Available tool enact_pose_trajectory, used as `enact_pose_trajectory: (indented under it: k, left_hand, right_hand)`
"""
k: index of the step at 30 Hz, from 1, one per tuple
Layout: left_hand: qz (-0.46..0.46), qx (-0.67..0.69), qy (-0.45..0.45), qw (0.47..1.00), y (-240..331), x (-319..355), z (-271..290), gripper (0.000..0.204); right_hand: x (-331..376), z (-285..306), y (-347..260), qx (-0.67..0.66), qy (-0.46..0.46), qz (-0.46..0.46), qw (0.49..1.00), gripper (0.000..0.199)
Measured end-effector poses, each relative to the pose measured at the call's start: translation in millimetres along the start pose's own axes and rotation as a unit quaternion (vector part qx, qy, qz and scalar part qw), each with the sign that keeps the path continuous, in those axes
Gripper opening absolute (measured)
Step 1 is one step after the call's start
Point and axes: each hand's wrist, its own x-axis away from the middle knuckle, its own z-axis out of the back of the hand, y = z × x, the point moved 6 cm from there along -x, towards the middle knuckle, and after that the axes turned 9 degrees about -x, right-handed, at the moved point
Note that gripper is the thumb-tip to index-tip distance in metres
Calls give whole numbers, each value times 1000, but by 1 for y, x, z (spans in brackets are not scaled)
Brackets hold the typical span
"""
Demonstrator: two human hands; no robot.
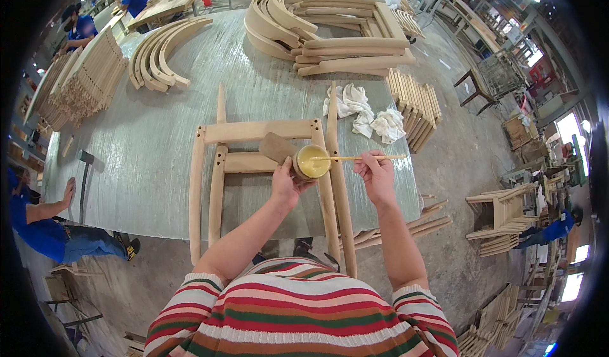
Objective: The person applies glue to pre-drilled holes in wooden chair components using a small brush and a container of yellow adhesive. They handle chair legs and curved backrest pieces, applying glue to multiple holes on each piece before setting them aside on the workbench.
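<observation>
My left hand (288, 185) is wrapped round a cup of yellowish glue-like paste (312, 170), tilted so its open top shows. In my right hand (375, 178) a thin light stick (346, 158) is pinched, lying level with its left end in the paste. A flat brown rounded piece (277, 147) sticks out beside the cup; whether I hold it or it lies behind cannot be seen. Below the cup are two wooden chair-leg frames (260, 130), each with posts and a crossbar with dark holes near the joints. They overhang the table's near edge.
The table (152, 147) has a shiny film-like cover. On it are curved wooden parts (158, 52), stacked frames (355, 39), slats (89, 78), white rags (365, 109) and a hammer (84, 179). A person in blue (44, 224) rests a hand on the left edge.
</observation>
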Motion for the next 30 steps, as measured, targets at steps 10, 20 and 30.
enact_pose_trajectory:
  k: [10, 20, 30]
  left_hand:
    - [-15, 0, -67, 998, 2, -11, -19, 32]
    - [4, 6, -44, 999, -6, -19, -10, 35]
    - [32, 16, -19, 999, -21, -20, 9, 37]
  right_hand:
    - [4, 33, 48, -139, 153, -82, 975, 14]
    - [-15, 21, -35, 126, 55, 112, 984, 15]
    - [-43, 36, -22, 424, 37, 157, 891, 15]
